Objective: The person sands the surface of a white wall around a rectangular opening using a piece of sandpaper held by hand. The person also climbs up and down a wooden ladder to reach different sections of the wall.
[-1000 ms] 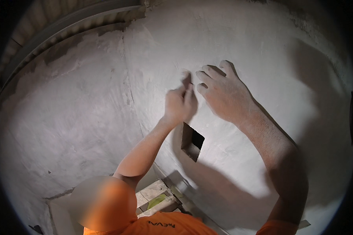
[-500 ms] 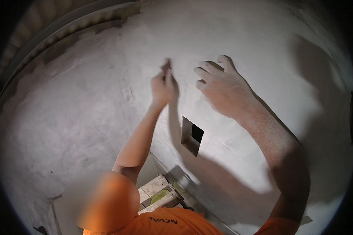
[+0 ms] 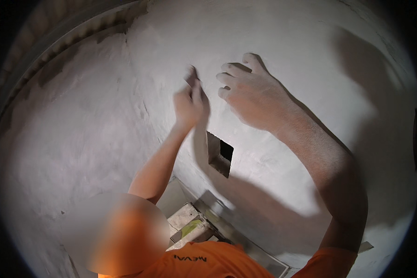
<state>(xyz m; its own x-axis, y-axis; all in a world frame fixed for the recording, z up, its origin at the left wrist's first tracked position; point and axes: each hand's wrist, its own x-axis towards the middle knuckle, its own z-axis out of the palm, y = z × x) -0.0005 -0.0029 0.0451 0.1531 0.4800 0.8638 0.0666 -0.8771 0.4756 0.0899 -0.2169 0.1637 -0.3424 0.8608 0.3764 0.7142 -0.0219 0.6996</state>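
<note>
My left hand (image 3: 188, 107) is raised close to the pale plastered wall (image 3: 282, 37). Its fingers are closed around a small, thin piece, dark along one edge (image 3: 190, 73), too blurred to name. To its right, my right hand (image 3: 257, 97) lies against the same wall, back of the hand toward me. Its dusty fingers are bent and apart, and nothing shows in them. The palm is hidden. Below the hands, a square-cut opening (image 3: 214, 150) goes into the wall, dark inside.
Another plastered wall (image 3: 78, 125) meets this one at a corner on the left. A ribbed, curved-looking edge (image 3: 74, 34) runs along the upper left. Down by my orange shirt (image 3: 217, 259) are pale blocks (image 3: 185, 215) with a yellow-green piece (image 3: 190, 227) among them.
The view has shifted slightly, so the wall opening appears higher and further left. My right hand has moved a little up and left along the wall, closer to my left hand.
</note>
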